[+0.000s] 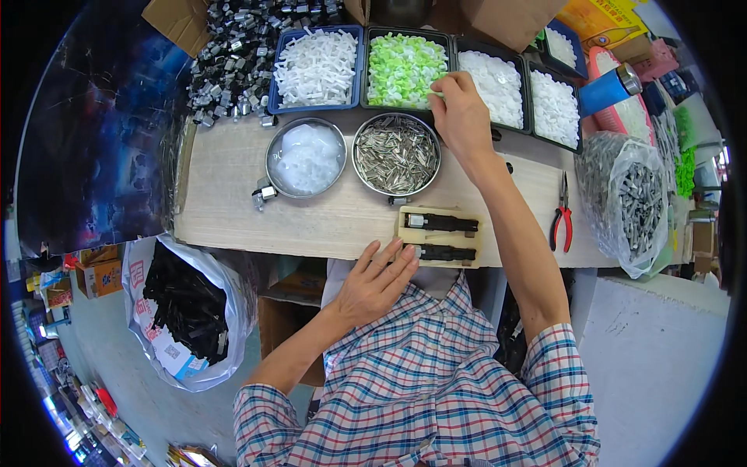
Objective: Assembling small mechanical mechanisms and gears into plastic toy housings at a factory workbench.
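Head view: right hand point(461, 117) is stretched out to the far edge of the worktop point(226, 210), fingertips pinched together at the right rim of the tray of green parts point(401, 68). It looks clamped on one small green piece, but the piece is mostly hidden by the fingers, so not certain.

Left hand point(375, 282) lies flat at the near edge, fingers spread and apart, holding nothing. Fingertips touch the left end of the small wooden jig point(438, 236), which sits at the near edge, centre-right. Two black parts point(440, 223) lie in the jig side by side, one behind the other, long axes left-right.

Along the far edge, left to right: loose pile of dark metal clips point(233, 54), blue tray of white parts point(316, 68), the green tray, then two black trays of white pieces point(492, 84) and point(554, 109).

In front of the trays, mid-worktop: round metal bowl of clear pieces point(306, 158) on the left, and just beside it on the right a round metal bowl of thin metal pins point(396, 154). The right wrist passes over the pin bowl's right rim.

Red-handled pliers point(562, 214) lie near the right edge, well apart from both hands. Clear bag of grey metal parts point(626, 198) sits at the right end. Below the left end, off the worktop, a white bag of black parts point(187, 307).
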The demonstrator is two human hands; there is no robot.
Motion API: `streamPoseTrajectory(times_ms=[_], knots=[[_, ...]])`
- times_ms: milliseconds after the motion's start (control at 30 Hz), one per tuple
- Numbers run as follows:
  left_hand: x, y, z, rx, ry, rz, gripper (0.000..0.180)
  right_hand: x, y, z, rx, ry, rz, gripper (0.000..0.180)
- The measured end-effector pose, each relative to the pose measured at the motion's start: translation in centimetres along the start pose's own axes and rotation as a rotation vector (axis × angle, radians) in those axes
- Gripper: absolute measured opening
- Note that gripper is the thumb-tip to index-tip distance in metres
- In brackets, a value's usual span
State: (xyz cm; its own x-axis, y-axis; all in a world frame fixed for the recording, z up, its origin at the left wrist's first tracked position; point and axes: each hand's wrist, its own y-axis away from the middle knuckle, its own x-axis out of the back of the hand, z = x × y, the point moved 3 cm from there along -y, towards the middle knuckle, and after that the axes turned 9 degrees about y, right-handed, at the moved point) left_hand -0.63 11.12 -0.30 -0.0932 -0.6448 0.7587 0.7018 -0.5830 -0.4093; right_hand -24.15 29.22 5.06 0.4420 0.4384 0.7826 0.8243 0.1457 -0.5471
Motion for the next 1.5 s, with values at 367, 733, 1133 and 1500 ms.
streamPoseTrajectory(times_ms=[367, 733, 1133, 1500], knots=[[1.4, -5.6, -3.0, 0.488, 0.325, 0.444, 0.013, -1.7, -1.4, -0.4, -0.045, 0.317, -0.081, 0.012], [2.6, -11.2, -5.5, 0.273, -0.033, 0.413, 0.020, -1.2, -1.2, 0.1, 0.013, 0.263, -0.081, 0.010], [0.6, -12.2, -7.7, 0.274, -0.151, 0.298, 0.010, -0.3, 0.4, 1.0, -0.124, -0.266, 0.092, 0.005], [1.3, -12.6, -7.5, 0.257, -0.205, 0.203, 0.009, 3.4, 11.0, -3.8, -0.309, -0.513, 0.031, 0.006]])
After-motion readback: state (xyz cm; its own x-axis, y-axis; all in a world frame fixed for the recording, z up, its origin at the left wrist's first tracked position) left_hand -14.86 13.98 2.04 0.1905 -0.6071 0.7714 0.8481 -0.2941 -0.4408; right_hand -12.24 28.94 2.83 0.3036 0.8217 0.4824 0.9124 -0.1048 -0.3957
